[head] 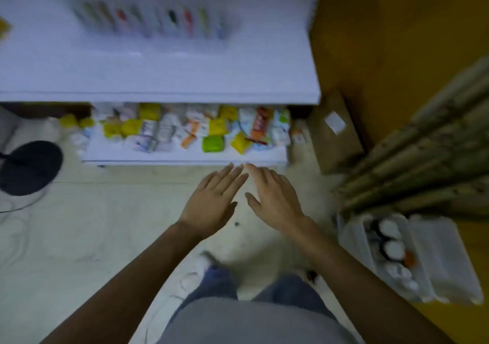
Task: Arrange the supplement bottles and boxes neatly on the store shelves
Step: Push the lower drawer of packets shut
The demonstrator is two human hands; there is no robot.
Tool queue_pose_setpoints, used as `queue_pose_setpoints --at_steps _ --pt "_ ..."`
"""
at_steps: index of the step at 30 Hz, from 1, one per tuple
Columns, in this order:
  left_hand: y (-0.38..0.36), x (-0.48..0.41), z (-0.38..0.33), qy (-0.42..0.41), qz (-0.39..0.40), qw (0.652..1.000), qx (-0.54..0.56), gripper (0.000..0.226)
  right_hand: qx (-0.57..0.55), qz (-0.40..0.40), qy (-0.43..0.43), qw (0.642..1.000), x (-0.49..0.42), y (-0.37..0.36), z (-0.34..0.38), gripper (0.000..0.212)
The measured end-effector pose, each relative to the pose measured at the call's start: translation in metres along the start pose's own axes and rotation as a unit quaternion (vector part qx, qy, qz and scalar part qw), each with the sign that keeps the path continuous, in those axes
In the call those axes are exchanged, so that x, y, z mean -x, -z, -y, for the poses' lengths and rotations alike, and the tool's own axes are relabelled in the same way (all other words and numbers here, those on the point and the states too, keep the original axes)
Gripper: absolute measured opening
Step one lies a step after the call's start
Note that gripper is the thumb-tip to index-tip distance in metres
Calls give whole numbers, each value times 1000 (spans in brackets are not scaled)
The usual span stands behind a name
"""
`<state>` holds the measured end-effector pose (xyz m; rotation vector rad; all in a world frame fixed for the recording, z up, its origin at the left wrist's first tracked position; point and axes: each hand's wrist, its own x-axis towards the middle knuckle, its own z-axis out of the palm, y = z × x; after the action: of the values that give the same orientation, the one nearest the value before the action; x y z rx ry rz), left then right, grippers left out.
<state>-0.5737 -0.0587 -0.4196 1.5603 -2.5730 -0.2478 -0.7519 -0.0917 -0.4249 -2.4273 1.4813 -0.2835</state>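
1. Far to the left of the low white shelf [185, 155] we see a dark round base [29, 167] on the pale floor [105, 224]. It is too blurred for us to say what it belongs to.
2. Just left of that shelf, a few yellow-capped bottles [68, 121] stand on the floor, close to its end.
3. On the shelf itself lie the supplement boxes [185, 129]. We see yellow, green, orange and white packs in a loose jumble, many tilted and overlapping.
4. Above the shelf, a wider upper shelf [158, 79] carries a row of small boxes [150, 22] standing upright. Their labels are too blurred for us to read.
5. In front of the shelf's right half, the left hand [211, 198] is flat, palm down, with straight fingers, and it holds nothing. We cannot tell whether its fingertips touch the shelf's front edge.
6. Just beside it, the right hand [272, 198] is equally flat and empty, with its thumb spread. The two hands' fingertips nearly meet.
7. Right of the shelf, a brown cardboard box [336, 142] with a white label [334, 122] sits on the floor.
8. Further right of the shelf and nearer to us, a clear plastic tub [436, 259] holds white-capped bottles [391, 248] in a row.
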Motion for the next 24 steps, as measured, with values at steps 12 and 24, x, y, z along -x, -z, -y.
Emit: queue_pose_setpoints --at_steps 12,24 --pt "200 62 205 115 -240 950 -162 72 26 -193 237 952 -204 122 210 59" --pt "417 -47 287 49 -359 905 -225 64 -103 -228 186 950 -432 343 254 28"
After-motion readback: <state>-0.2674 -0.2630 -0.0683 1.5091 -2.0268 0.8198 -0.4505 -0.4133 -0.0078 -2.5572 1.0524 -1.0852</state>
